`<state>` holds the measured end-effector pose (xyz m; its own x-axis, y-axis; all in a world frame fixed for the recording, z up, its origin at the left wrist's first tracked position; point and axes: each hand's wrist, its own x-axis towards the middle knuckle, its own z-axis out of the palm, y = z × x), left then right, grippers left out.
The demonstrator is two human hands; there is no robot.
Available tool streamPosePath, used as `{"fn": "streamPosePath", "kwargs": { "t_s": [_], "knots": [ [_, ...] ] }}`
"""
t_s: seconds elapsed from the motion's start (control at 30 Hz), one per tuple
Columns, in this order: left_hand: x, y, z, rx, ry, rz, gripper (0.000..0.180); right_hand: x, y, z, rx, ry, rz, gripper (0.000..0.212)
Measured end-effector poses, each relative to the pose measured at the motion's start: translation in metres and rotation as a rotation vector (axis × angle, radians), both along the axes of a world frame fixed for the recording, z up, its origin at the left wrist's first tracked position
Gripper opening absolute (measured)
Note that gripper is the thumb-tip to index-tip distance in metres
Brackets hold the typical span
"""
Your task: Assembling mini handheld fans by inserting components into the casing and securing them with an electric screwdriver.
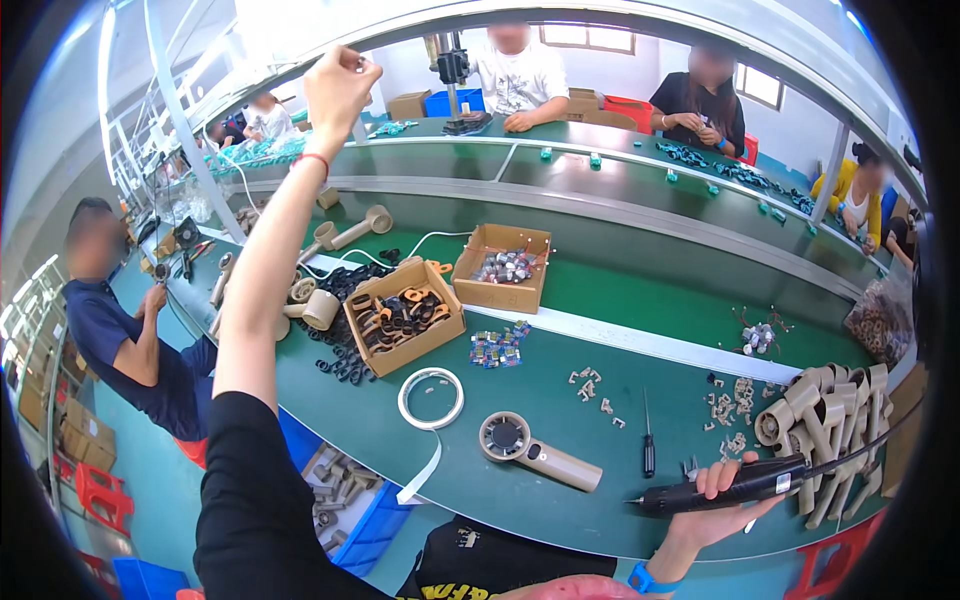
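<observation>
My left hand [338,92] is raised high at the end of a stretched arm, up by the overhead rail. Its fingers are closed in a pinch, and whatever may be between them is too small to make out. In my right hand [705,515] lies a black electric screwdriver [735,490], its tip pointing left, low over the table's near edge. Left of that tip a beige handheld fan [540,452] rests on the green table, its round head to the left. A black-handled screwdriver [648,440] lies just beyond the electric one.
A tape roll [431,398] lies left of the fan. Behind are cartons of black and orange parts [405,318] and of small motors [503,268]. Beige fan housings [825,430] are piled at the right. Overhead runs a rail [600,22]; several people sit around.
</observation>
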<state>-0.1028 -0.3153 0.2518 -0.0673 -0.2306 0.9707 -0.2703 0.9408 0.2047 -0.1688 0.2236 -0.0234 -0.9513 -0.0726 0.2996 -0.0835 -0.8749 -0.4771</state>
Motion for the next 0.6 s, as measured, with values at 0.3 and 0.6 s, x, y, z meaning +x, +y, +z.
{"fn": "streamPosePath", "kwargs": {
  "t_s": [0.3, 0.6],
  "knots": [
    [0.038, 0.148, -0.120, 0.775, -0.295, -0.983, 0.010, 0.007, 0.009, 0.002, -0.009, 0.046, -0.004, 0.061],
    [0.085, 0.285, -0.177, 1.366, -0.414, -1.607, 0.018, 0.018, 0.007, 0.071, -0.491, 0.257, 0.217, 0.026]
  ]
}}
